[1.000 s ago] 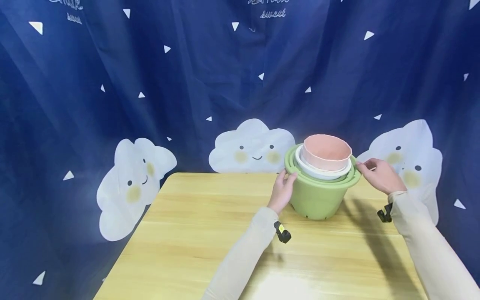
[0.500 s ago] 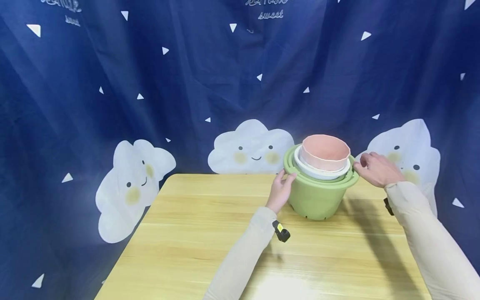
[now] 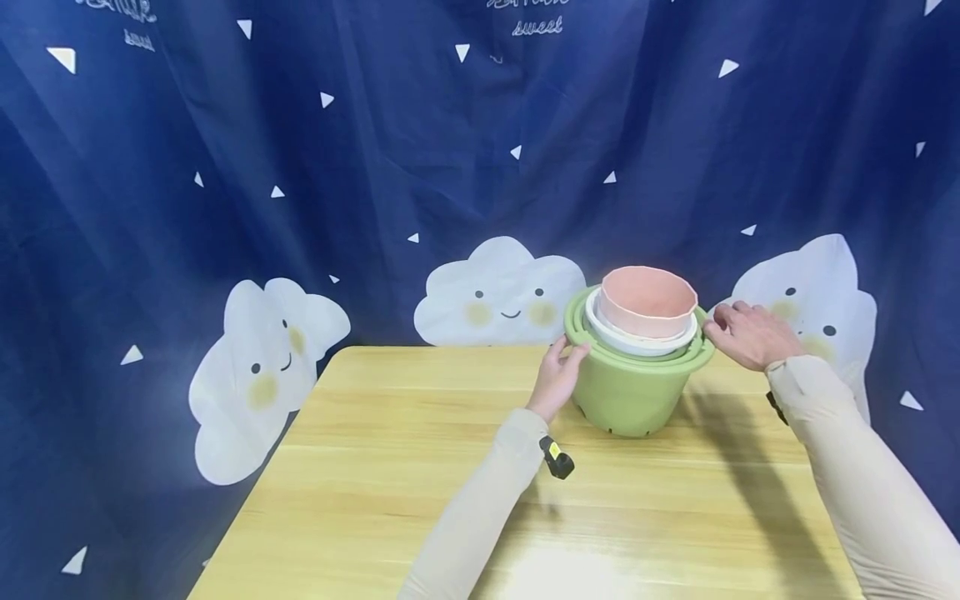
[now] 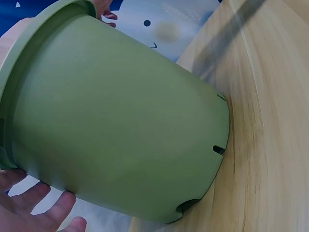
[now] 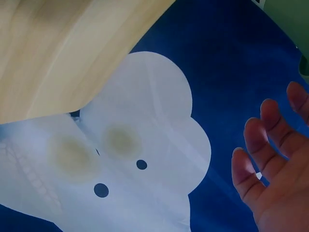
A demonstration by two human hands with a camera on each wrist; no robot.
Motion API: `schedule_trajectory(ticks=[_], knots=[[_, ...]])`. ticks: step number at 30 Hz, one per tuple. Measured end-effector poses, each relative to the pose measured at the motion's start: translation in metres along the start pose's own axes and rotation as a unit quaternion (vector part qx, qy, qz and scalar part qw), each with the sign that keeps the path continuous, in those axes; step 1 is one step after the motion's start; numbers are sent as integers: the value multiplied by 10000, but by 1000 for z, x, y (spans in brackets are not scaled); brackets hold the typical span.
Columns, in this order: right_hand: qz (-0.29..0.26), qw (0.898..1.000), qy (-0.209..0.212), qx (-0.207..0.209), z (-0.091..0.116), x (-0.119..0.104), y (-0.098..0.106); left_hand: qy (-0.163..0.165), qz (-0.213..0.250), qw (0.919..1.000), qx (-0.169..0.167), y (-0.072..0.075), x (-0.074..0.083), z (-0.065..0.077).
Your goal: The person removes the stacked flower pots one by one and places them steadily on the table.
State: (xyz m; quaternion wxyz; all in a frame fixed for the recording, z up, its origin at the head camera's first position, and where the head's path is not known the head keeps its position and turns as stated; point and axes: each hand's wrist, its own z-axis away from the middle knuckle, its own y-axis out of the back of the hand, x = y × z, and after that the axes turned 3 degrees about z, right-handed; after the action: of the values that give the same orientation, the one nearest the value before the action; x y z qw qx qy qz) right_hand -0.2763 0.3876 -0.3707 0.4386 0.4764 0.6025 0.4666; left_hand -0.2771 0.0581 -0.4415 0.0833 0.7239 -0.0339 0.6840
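Note:
A green plastic flower pot (image 3: 630, 396) with notches round its base stands upright on the table, holding other pots nested inside. Within its wide rim sit a white pot (image 3: 647, 347) and, topmost, a faceted pink pot (image 3: 649, 315). My left hand (image 3: 557, 379) grips the green pot at its left, thumb on the rim; its other fingers (image 4: 60, 208) lie against the wall below the rim. At the right side, my right hand (image 3: 753, 335) has its fingertips right at the rim. Its relaxed, spread fingers (image 5: 256, 133) show in the right wrist view.
The pots stand near the right back of a pale wooden table (image 3: 375, 467). Behind it hangs a dark blue curtain (image 3: 420, 150) with white clouds and triangles. A shadow (image 3: 753, 475) falls across the table at the right.
My right hand has turned and risen slightly at the rim, going from a pinch to loosely spread fingers. The pots and my left hand keep about the same place.

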Motion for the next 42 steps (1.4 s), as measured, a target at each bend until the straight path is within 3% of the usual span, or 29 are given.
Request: schedule_trajectory(ticks=[19, 30, 36, 42], knots=[[192, 9996, -189, -84, 1, 2, 2, -136, -374, 9991, -174, 6, 11, -1], [176, 9996, -205, -5, 2, 1, 0, -789, -1358, 9875, -151, 32, 24, -9], [161, 9996, -226, -34, 4, -1, 2, -1290, -1985, 9711, -307, 44, 40, -15], [157, 9996, -224, -41, 2, -1, 2, -1931, -2850, 9376, -487, 50, 50, -20]])
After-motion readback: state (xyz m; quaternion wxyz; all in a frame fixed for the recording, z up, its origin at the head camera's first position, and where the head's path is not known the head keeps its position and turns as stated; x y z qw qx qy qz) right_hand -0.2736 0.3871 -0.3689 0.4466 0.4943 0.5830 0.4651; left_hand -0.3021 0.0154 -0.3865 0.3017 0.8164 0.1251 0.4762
